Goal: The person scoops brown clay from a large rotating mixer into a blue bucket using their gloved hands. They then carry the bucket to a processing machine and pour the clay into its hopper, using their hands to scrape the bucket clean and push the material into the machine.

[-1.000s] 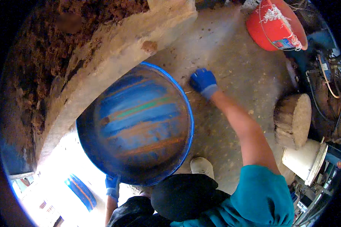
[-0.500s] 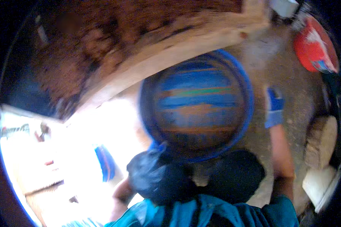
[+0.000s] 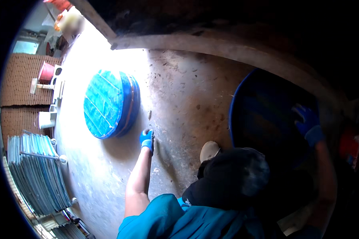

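My left hand (image 3: 146, 139), in a blue glove, is held out over the concrete floor with its fingers curled in; nothing shows in it. Just beyond it lies a round blue tub-like thing (image 3: 103, 104), its pale ribbed flat face toward me and its side banded with darker blue. My right hand (image 3: 307, 121), also gloved in blue, has its fingers spread over a wide, round blue tub (image 3: 234, 105) in deep shadow. Whether that hand touches the tub I cannot tell. The tub's far side passes under a wooden edge.
A thick wooden edge (image 3: 211, 44) runs across the top right. At the left stand a rack of thin stacked sheets (image 3: 36, 173) on wheels, a pink bucket (image 3: 46, 71) and a white container (image 3: 47, 119). Bright light falls on the floor at the upper left.
The view has swung left, so the shadowed tub now sits at the right and the pale-faced blue thing shows fully. My left arm is stretched forward; my right hand has come over the tub.
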`<action>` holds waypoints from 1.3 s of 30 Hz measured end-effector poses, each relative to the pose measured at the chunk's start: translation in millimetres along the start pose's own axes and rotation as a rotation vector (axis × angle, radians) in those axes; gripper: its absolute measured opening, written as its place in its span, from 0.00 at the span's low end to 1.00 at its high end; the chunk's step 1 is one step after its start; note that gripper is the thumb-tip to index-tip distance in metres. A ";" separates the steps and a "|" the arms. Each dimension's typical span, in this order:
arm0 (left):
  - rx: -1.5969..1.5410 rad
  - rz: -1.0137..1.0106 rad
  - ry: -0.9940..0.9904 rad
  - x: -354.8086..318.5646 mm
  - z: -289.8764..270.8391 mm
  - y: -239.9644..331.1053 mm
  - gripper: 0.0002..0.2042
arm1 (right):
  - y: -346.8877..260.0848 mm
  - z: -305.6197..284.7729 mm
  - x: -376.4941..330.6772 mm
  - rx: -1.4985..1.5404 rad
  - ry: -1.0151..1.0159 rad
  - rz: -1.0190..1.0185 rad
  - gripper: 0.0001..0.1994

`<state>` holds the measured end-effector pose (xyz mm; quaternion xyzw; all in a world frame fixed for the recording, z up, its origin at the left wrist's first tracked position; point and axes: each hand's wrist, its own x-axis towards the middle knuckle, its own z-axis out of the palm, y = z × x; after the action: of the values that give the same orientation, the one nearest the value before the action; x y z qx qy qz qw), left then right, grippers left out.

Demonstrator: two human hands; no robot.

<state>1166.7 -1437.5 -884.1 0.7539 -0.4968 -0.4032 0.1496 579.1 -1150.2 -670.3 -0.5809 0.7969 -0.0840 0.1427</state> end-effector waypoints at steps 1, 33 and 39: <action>0.254 0.246 0.115 25.4 7.3 -17.6 0.19 | -7.3 3.4 9.0 -0.087 -0.013 -0.011 0.17; 1.113 0.091 0.467 89.7 -76.9 115.3 0.45 | -1.7 72.6 20.0 -0.036 -0.244 0.201 0.17; 1.173 0.302 0.475 90.3 -69.6 84.5 0.40 | -17.8 38.4 25.4 0.071 -0.392 0.296 0.19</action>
<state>1182.6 -1567.3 -828.9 0.7010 -0.6882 0.1380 -0.1260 600.4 -1178.6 -704.6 -0.4579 0.8268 0.0241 0.3258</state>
